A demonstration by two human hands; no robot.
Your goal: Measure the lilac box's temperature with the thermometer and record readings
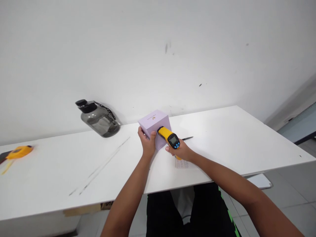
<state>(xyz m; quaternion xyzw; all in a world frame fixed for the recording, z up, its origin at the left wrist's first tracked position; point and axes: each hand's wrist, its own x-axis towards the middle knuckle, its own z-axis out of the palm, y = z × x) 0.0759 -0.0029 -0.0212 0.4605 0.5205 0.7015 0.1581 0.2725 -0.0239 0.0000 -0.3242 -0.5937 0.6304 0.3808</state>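
My left hand (148, 142) grips the left side of a lilac box (151, 121), thumb on its near face and fingers around the edge. Gold print marks the box's top. In my right hand (183, 150) is a yellow and black infrared thermometer (166, 133), held by its handle. Its nose points at the box's near face, very close; whether they touch I cannot tell. The small screen and blue buttons face me. Behind my right hand lies a dark pen (187, 138), partly hidden. Below that hand is a printed paper (181, 164).
A grey see-through bottle (100, 120) with a black cap and strap stands at the back, left of the box. At the far left lies a yellow tape measure (20, 152). The white table (111, 171) runs along a white wall (138, 59).
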